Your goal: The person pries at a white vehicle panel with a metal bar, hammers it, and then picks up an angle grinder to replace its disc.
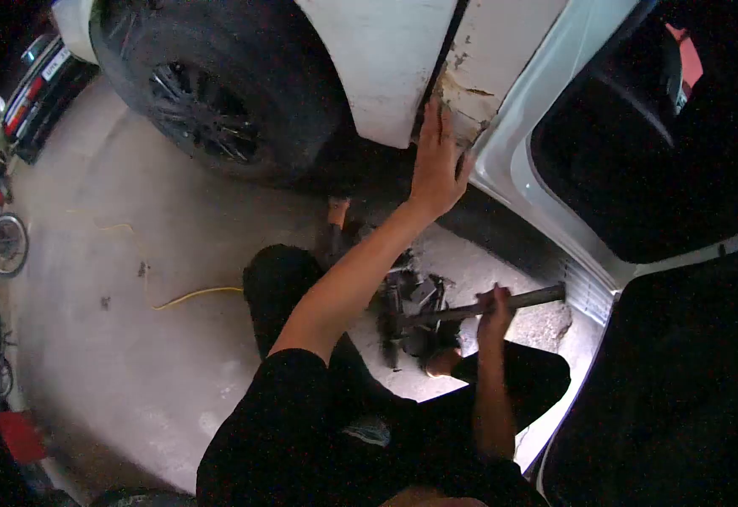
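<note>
My left hand is stretched out against the lower edge of the white car's body, its fingers extended and holding nothing. Its fingertips touch a damaged panel with cracked, flaking paint and brownish patches. Lower down, my right hand is wrapped around the handle of a hammer. The handle lies nearly level across the view, and what looks like its head is at the left end. Dark tools or parts lie on the floor beside that end; their kinds are hard to make out in the shadow.
A car wheel stands at upper left. To the right is an opened car door. A yellow cord runs over the concrete floor to my knee. Bicycles and another vehicle line the left side.
</note>
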Tool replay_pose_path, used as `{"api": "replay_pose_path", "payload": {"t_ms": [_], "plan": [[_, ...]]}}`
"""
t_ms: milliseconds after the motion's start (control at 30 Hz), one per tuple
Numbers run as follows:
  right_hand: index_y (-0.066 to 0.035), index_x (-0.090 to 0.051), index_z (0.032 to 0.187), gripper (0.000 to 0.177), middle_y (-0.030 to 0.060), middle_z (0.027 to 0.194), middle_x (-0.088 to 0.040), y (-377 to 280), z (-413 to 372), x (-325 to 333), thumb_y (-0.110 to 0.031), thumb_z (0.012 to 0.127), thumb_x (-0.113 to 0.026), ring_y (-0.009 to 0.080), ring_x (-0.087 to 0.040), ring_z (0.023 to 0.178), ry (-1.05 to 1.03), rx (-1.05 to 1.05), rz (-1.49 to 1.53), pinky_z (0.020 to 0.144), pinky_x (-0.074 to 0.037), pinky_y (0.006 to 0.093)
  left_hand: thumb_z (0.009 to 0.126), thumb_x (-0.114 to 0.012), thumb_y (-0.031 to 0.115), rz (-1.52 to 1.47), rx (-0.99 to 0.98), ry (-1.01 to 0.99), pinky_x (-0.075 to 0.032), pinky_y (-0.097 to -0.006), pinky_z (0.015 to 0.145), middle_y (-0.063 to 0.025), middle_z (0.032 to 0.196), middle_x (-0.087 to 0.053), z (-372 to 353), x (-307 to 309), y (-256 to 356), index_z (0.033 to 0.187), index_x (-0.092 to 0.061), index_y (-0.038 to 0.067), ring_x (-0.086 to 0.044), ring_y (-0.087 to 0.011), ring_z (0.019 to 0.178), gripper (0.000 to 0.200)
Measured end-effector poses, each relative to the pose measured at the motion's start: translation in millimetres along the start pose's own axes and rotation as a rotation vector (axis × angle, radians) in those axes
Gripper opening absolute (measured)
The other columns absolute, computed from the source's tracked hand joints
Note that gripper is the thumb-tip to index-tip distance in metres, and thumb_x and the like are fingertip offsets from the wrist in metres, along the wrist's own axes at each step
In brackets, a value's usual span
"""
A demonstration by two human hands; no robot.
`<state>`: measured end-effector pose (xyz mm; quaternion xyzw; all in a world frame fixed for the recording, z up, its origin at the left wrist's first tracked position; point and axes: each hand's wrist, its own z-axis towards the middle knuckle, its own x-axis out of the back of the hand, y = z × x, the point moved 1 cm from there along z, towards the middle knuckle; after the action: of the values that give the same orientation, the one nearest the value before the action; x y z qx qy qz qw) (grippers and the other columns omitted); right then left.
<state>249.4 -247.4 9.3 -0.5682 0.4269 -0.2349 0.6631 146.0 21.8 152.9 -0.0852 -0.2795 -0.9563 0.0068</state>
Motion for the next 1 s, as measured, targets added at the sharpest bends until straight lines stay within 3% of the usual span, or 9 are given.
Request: {"api": "replay_pose_path", "payload": {"t_ms": [200,300,367,433,567,733,833,900,1000], "plan": [[-0.011,-0.054,0.073,0.025,-0.0011,0.068,-0.051,44,-33,-20,-0.024,0.091,-0.065,0.0127,-0.05,0.064,-0.104,-0.289,-0.308,0.063,-0.04,0.0303,0.085,-0.06,0.006,-0.296,0.155,0.119,-0.036,-0.0424,0.108,-0.0316,0.139,-0.043,26,12,-27,0.144,-0.035,-0.003,-0.043,-0.0435,0.129,0.065],[-0.01,-0.055,0.074,0.022,-0.0014,0.068,-0.051,37,-53,-45,-0.021,0.09,-0.065,0.0126,-0.05,0.064,-0.109,-0.378,-0.275,0.062,-0.04,0.0294,0.083,-0.06,0.003,-0.246,0.212,0.181,-0.037,-0.0428,0.107,-0.0301,0.136,-0.046,0,4,-39,0.143,-0.039,-0.001,-0.044,-0.0407,0.129,0.063],[-0.01,-0.055,0.075,0.021,-0.0008,0.069,-0.052,51,-52,-42,-0.02,0.089,-0.066,0.0126,-0.05,0.065,-0.124,-0.299,-0.502,0.061,-0.04,0.0296,0.082,-0.06,0.002,-0.302,0.279,0.191,-0.037,-0.0433,0.108,-0.0304,0.136,-0.046,-23,-14,-59,0.142,-0.04,-0.002,-0.044,-0.0412,0.129,0.064],[-0.008,-0.056,0.075,0.021,-0.0001,0.069,-0.053,65,-43,-29,-0.02,0.089,-0.066,0.0131,-0.051,0.065,-0.011,-0.424,-0.357,0.062,-0.041,0.0301,0.081,-0.06,0.002,-0.356,0.343,0.201,-0.036,-0.0439,0.108,-0.0306,0.136,-0.046,-24,-21,-64,0.141,-0.04,-0.003,-0.044,-0.0416,0.129,0.064],[-0.005,-0.061,0.081,0.016,0.0033,0.075,-0.06,76,-33,-8,-0.018,0.088,-0.066,0.015,-0.053,0.065,-0.041,-0.351,-0.491,0.062,-0.041,0.0285,0.082,-0.06,0.006,-0.347,0.265,0.131,-0.03,-0.0465,0.113,-0.0305,0.144,-0.038,19,18,-26,0.147,-0.032,0.0,-0.036,-0.0454,0.135,0.071],[-0.003,-0.063,0.084,0.018,0.007,0.077,-0.063,108,-8,47,-0.019,0.089,-0.066,0.0179,-0.059,0.069,-0.09,-0.337,-0.521,0.066,-0.047,0.0297,0.082,-0.058,0.007,-0.379,0.17,0.183,-0.027,-0.0513,0.113,-0.0318,0.145,-0.033,19,5,-30,0.149,-0.028,0.002,-0.032,-0.0488,0.134,0.073],[0.0,-0.062,0.085,0.02,0.0097,0.076,-0.064,118,-2,72,-0.02,0.088,-0.067,0.021,-0.064,0.073,-0.195,-0.213,-0.673,0.07,-0.052,0.0325,0.081,-0.058,0.007,-0.4,0.223,0.23,-0.026,-0.0529,0.112,-0.032,0.143,-0.034,4,-12,-42,0.148,-0.029,0.0,-0.034,-0.0484,0.132,0.073],[0.002,-0.063,0.088,0.02,0.0105,0.076,-0.064,113,0,61,-0.017,0.089,-0.066,0.0217,-0.064,0.071,-0.183,-0.321,-0.642,0.069,-0.053,0.0339,0.08,-0.06,0.008,-0.262,0.339,0.215,-0.026,-0.0531,0.112,-0.0328,0.142,-0.034,-9,-22,-52,0.146,-0.028,-0.005,-0.035,-0.0486,0.13,0.074],[0.004,-0.064,0.088,0.02,0.0103,0.077,-0.065,106,-2,32,-0.016,0.087,-0.068,0.0209,-0.064,0.07,-0.069,-0.393,-0.512,0.067,-0.053,0.0345,0.081,-0.06,0.01,-0.352,0.454,0.151,-0.024,-0.0542,0.112,-0.0333,0.143,-0.033,-4,-12,-47,0.145,-0.028,-0.008,-0.034,-0.0488,0.131,0.073]]}}
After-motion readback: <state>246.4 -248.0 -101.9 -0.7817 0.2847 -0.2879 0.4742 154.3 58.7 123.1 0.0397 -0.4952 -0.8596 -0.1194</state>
